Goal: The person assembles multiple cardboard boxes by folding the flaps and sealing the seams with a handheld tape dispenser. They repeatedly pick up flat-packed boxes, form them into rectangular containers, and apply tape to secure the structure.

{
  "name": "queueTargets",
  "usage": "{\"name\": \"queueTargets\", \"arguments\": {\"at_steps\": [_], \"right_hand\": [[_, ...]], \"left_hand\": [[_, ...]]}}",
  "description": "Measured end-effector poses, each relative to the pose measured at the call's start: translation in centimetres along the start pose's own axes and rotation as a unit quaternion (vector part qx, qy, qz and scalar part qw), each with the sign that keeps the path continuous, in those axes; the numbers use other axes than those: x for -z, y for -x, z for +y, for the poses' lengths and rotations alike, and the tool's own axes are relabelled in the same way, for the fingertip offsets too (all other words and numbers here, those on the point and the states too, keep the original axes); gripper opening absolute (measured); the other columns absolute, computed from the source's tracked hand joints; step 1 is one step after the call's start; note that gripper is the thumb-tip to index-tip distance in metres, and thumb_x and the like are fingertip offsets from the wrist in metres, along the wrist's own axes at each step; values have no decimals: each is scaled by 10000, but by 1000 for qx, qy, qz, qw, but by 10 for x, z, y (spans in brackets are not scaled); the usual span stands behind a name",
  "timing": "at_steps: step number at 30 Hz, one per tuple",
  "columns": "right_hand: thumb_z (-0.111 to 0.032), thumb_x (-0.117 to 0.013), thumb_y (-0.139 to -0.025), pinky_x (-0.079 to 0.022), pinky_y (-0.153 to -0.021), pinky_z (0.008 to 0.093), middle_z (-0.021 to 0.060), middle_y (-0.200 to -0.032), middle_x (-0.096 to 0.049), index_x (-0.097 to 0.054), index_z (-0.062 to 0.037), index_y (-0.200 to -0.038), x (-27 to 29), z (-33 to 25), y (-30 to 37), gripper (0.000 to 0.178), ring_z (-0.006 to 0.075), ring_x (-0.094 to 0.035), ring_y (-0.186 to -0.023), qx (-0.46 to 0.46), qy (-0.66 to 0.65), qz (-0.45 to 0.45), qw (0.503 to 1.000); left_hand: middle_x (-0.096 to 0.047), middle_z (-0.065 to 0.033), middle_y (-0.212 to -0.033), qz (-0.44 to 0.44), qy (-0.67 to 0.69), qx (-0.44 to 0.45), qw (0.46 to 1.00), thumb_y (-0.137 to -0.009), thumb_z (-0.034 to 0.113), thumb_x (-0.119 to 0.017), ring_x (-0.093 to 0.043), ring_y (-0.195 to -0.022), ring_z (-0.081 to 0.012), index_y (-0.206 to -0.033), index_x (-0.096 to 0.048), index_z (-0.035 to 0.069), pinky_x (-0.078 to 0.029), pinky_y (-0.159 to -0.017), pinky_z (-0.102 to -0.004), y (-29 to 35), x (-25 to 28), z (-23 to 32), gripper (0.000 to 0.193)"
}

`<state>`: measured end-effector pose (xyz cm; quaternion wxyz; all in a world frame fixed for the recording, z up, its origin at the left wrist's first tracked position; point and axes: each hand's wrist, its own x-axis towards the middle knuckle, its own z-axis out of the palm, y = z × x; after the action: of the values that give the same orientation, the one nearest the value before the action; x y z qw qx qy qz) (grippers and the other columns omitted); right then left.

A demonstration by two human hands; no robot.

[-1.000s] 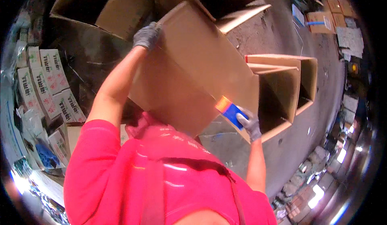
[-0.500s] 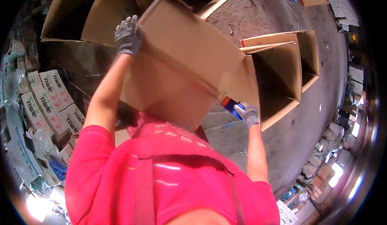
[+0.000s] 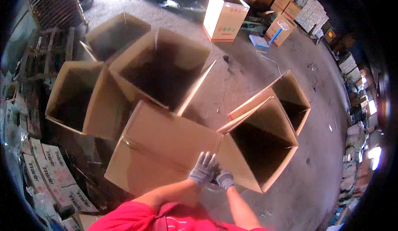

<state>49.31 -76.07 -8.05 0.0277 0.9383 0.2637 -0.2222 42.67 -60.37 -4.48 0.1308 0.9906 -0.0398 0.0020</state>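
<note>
A closed brown cardboard box [image 3: 166, 133] lies in front of me, a strip of tape running along the seam of its top. My left hand [image 3: 202, 169], in a grey glove, rests open on the box's near right edge, fingers stretched out. Just beside it, my gloved right hand [image 3: 224, 179] is closed at the box's end. It holds the tape dispenser, of which only a small dark part shows between the hands; the rest is hidden.
Open cardboard boxes stand around: a big one [image 3: 161, 67] beyond, another [image 3: 70, 96] at left, and one [image 3: 265, 144] at right touching the closed box. A white carton [image 3: 226, 17] stands farther off. Printed cartons [image 3: 54, 169] are stacked at left. A wooden pallet [image 3: 47, 53] is far left.
My right hand has brought the tape dispenser to the box's near end. My left hand has moved from the far left corner to beside it. The view has tilted up.
</note>
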Motion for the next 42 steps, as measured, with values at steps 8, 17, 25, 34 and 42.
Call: {"name": "queueTargets", "arguments": {"at_steps": [8, 17, 25, 34, 42], "right_hand": [[-161, -599, -732, -461, -915, 416, 220, -1189, -576, -518, -34, -1239, -29, 1, -52, 529, 349, -568, -1103, -47, -26, -177, 983], [-254, -503, -854, -499, -800, 413, 157, -1041, -655, -636, -89, -1058, -24, -7, -42, 294, 301, -632, -963, -88, -171, -5, 981], [-271, -545, -820, -527, -746, 411, 104, -938, -690, -699, -124, -991, 14, -17, -36, 273, 284, -654, -912, 0, -91, -29, 995], [-303, -513, -852, -496, -811, 395, 85, -1011, -664, -649, -117, -1044, -70, -34, -44, 300, 268, -624, -974, 52, 0, -148, 988], [-308, -486, -881, -477, -850, 390, 77, -1032, -639, -545, -108, -1182, -117, -30, -7, 366, 270, -600, -1004, 46, -115, -124, 985]], "left_hand": [[-128, -163, -1521, -1, -37, -7, 999, -870, 450, -377, -86, -1387, -444, -1404, -341, 209, -39, -1106, -609, 8, -12, -4, 586], [-184, -188, -1506, -29, -64, -35, 997, -848, 492, -387, -106, -1389, -444, -1448, -274, 194, -7, -1102, -608, 10, 42, 4, 679], [-159, -180, -1519, -38, -56, -36, 997, -893, 408, -320, -76, -1402, -420, -1444, -260, 103, 18, -1107, -598, 13, 27, 0, 632], [-154, -167, -1517, -7, -4, -20, 1000, -866, 389, -392, -95, -1400, -404, -1422, -291, 124, -18, -1120, -587, 13, 15, 0, 625], [-340, -130, -1407, 80, 62, -37, 994, -816, 367, -523, -215, -1346, -376, -1289, -478, 135, -84, -1114, -532, 14, 11, -2, 528]]}}
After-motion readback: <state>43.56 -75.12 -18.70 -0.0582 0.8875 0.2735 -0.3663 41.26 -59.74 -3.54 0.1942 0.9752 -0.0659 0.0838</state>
